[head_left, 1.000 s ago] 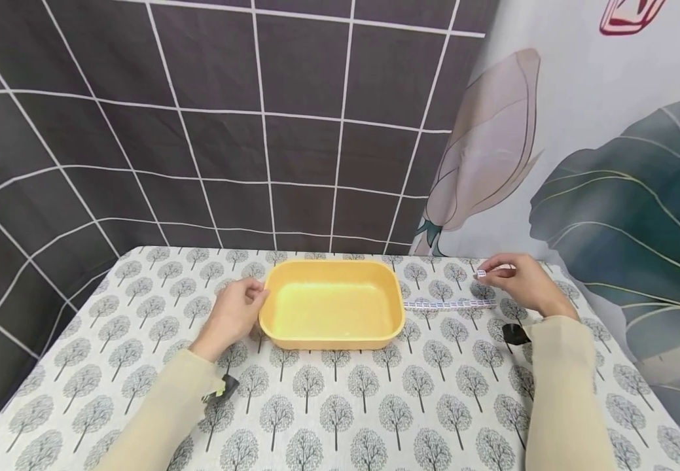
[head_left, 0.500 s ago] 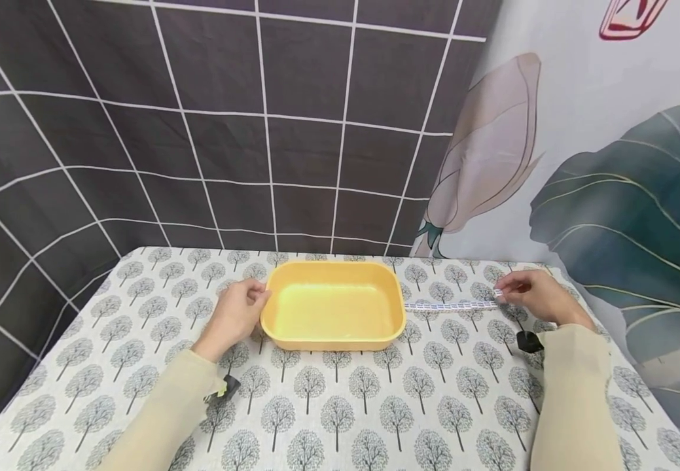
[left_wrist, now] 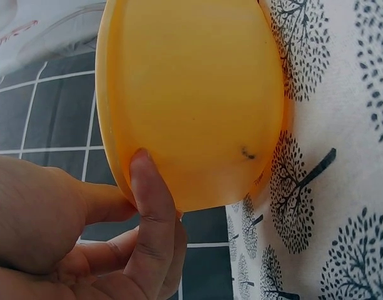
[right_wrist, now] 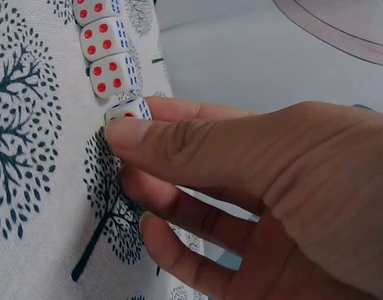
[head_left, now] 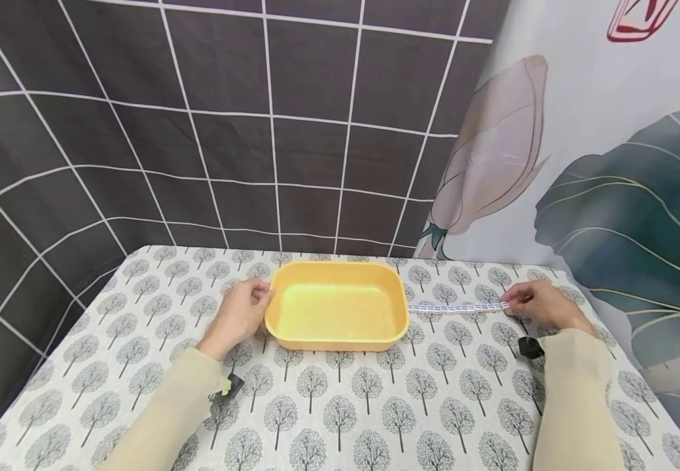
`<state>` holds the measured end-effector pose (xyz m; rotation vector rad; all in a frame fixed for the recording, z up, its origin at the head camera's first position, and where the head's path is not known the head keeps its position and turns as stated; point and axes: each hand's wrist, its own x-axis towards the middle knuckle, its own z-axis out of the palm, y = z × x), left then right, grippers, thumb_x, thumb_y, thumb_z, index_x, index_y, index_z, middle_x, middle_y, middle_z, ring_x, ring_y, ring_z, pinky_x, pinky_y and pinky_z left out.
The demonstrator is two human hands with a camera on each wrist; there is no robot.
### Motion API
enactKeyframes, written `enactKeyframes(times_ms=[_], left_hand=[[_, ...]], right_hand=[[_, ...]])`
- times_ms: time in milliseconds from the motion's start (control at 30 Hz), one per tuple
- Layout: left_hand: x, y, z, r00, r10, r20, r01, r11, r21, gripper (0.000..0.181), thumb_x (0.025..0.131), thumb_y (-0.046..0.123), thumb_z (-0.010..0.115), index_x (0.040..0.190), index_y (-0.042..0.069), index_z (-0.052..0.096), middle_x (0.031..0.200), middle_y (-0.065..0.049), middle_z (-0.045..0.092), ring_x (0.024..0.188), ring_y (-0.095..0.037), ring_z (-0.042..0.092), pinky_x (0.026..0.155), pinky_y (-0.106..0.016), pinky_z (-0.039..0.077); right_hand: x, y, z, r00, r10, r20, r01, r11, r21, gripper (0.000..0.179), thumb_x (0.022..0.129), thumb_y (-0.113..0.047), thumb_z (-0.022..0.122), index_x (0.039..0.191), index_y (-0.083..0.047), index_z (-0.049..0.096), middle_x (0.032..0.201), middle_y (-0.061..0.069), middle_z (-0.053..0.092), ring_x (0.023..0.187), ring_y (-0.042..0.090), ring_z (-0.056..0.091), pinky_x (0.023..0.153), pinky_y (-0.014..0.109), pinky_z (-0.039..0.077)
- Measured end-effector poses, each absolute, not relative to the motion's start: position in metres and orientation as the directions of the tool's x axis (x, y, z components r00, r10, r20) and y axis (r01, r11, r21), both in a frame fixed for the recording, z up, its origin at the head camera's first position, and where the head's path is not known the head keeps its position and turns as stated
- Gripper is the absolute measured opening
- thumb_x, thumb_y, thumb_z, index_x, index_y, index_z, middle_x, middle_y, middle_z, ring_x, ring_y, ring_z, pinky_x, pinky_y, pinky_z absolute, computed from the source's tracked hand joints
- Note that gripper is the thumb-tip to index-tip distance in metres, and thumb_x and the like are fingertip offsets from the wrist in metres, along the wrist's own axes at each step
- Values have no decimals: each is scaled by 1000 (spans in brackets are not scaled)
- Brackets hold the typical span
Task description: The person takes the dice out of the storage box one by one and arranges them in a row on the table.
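Observation:
A yellow plastic basin (head_left: 338, 343) stands on the table, and my left hand (head_left: 238, 315) pinches its left rim between thumb and fingers. In the left wrist view a finger (left_wrist: 153, 209) lies over the basin's edge. From the basin's right side a straight row of small white dice (head_left: 456, 308) runs rightward. At the far right end of that row, my right hand (head_left: 542, 304) pinches one die (right_wrist: 127, 111) between thumb and index finger. A narrow gap separates it from its neighbour die (right_wrist: 112, 75), which shows red dots on one face and blue on another.
A white cloth printed with grey trees (head_left: 340, 418) covers the table. Behind it hangs a dark curtain with white grid lines (head_left: 304, 150). A floral curtain (head_left: 493, 144) hangs at the right, close to the right hand. The basin holds nothing visible.
My right hand has moved right and down with the die, from above the table to the row's right end. My left hand keeps its hold on the basin rim.

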<state>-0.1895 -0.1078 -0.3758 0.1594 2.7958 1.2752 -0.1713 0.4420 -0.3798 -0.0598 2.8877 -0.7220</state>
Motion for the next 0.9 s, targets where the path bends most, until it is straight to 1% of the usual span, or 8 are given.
enactKeyframes(times_ms=[133, 300, 400, 467, 533, 767, 833, 900], left_hand=[[-187, -110, -376, -993, 111, -29, 50, 648, 760, 26, 102, 14, 58, 118, -6, 64, 104, -18, 70, 82, -20, 67, 64, -24, 59], [-184, -112, -375, -994, 103, -29, 45, 648, 760, 25, 102, 14, 58, 117, -6, 64, 103, -19, 70, 82, -20, 66, 65, -24, 59], [-183, -111, -375, -994, 100, -32, 40, 641, 766, 25, 102, 13, 57, 117, -6, 64, 103, -19, 70, 77, -18, 66, 63, -24, 59], [-183, -111, -376, -994, 105, -39, 37, 637, 770, 26, 103, 13, 57, 118, -7, 63, 103, -20, 69, 73, -16, 65, 60, -25, 59], [-184, -111, -375, -993, 109, -43, 38, 644, 764, 26, 103, 13, 56, 119, -7, 63, 105, -20, 70, 72, -16, 65, 60, -26, 59], [-180, -115, -380, -990, 133, -44, 57, 673, 737, 33, 107, 19, 49, 127, -5, 59, 106, -22, 71, 71, -17, 67, 62, -28, 59], [-177, -115, -382, -992, 121, -21, 70, 697, 714, 37, 109, 23, 44, 131, -4, 57, 110, -22, 71, 78, -21, 69, 68, -34, 61], [-176, -114, -383, -994, 104, 15, 86, 722, 686, 43, 110, 28, 40, 137, -3, 53, 119, -23, 68, 95, -29, 69, 84, -43, 61]], right_hand=[[-175, 437, -382, -983, -85, -164, 9, 865, -502, 18, 92, -8, 72, 108, 0, 71, 88, 4, 69, 71, 12, 52, 56, 25, 44], [-178, 435, -383, -980, -77, -186, 28, 861, -507, 20, 91, -6, 71, 109, 3, 70, 88, 5, 68, 71, 13, 52, 56, 26, 44], [-178, 434, -382, -978, -77, -195, 34, 859, -511, 21, 91, -6, 72, 109, 3, 70, 85, 4, 66, 69, 13, 50, 55, 26, 43], [-177, 434, -382, -976, -85, -200, 30, 859, -512, 22, 91, -7, 72, 110, 3, 69, 85, 4, 66, 69, 12, 50, 55, 25, 43], [-178, 434, -381, -975, -96, -200, 21, 857, -515, 24, 91, -8, 73, 112, 4, 68, 86, 4, 65, 69, 11, 51, 57, 25, 43], [-172, 438, -380, -972, -110, -206, 15, 851, -526, 33, 91, -6, 72, 121, 6, 64, 96, 11, 69, 78, 13, 60, 65, 26, 49], [-170, 434, -376, -980, -114, -163, -17, 863, -505, 31, 93, -5, 70, 121, 6, 64, 96, 12, 70, 80, 14, 61, 66, 26, 50], [-170, 429, -369, -991, -101, -89, -47, 877, -478, 27, 96, -8, 68, 120, 3, 65, 97, 12, 69, 81, 13, 59, 65, 25, 49]])
